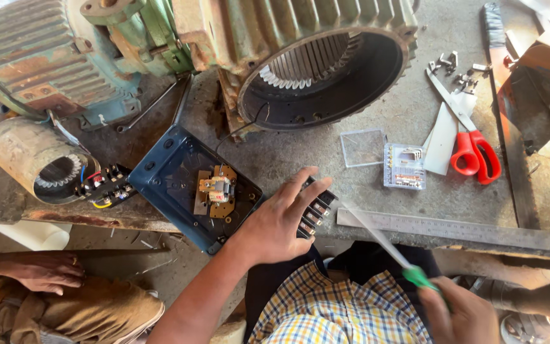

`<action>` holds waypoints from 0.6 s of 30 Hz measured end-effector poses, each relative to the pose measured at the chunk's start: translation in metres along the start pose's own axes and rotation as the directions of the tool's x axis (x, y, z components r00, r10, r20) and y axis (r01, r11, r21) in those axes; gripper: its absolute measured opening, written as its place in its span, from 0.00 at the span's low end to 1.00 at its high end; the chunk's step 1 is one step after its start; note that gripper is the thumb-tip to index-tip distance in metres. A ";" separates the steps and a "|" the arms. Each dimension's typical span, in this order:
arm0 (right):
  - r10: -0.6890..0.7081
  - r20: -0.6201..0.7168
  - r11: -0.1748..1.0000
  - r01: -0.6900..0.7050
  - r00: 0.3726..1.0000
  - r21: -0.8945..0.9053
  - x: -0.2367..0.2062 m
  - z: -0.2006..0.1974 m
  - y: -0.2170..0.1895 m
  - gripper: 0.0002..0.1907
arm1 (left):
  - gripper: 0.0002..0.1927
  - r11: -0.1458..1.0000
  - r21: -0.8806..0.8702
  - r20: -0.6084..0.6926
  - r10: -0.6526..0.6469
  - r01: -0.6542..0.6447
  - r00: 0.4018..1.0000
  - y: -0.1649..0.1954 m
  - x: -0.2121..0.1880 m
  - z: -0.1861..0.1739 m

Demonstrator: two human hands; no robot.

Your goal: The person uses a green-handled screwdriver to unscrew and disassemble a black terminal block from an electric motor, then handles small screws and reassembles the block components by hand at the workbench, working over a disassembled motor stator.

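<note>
My left hand (282, 216) lies flat over a black terminal block (315, 212) at the near edge of the grey workbench (408, 108), pressing it down. My right hand (456, 312) is low at the bottom right and grips the green handle of a screwdriver (389, 250). The blurred shaft points up and left, with its tip at the terminal block's right side. Just left of my left hand sits a dark blue cover plate (167, 172) with a small brass and white switch part (216, 189) on it.
A large open motor housing (326, 70) stands behind. Red-handled scissors (472, 150), a clear plastic box of small parts (405, 167), its lid (362, 148), a steel ruler (459, 227) and loose screws (453, 67) lie right. Another person's hand (49, 271) rests lower left.
</note>
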State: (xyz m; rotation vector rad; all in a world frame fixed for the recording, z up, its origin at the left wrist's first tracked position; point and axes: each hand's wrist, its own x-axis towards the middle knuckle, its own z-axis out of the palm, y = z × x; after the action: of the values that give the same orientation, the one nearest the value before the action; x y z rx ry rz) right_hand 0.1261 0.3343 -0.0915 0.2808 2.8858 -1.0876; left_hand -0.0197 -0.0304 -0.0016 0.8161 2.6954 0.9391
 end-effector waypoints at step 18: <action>0.122 -0.098 0.878 -0.061 0.988 0.475 0.009 0.012 0.016 0.20 | 0.36 -0.200 -0.973 -0.042 -0.324 -0.112 0.945 -0.001 -0.012 0.022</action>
State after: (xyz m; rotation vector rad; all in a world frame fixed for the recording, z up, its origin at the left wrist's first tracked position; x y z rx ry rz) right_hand 0.1199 0.3395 -0.1121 0.5137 2.6246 -1.8033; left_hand -0.0026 -0.0261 -0.0196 -0.0566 1.0000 2.6295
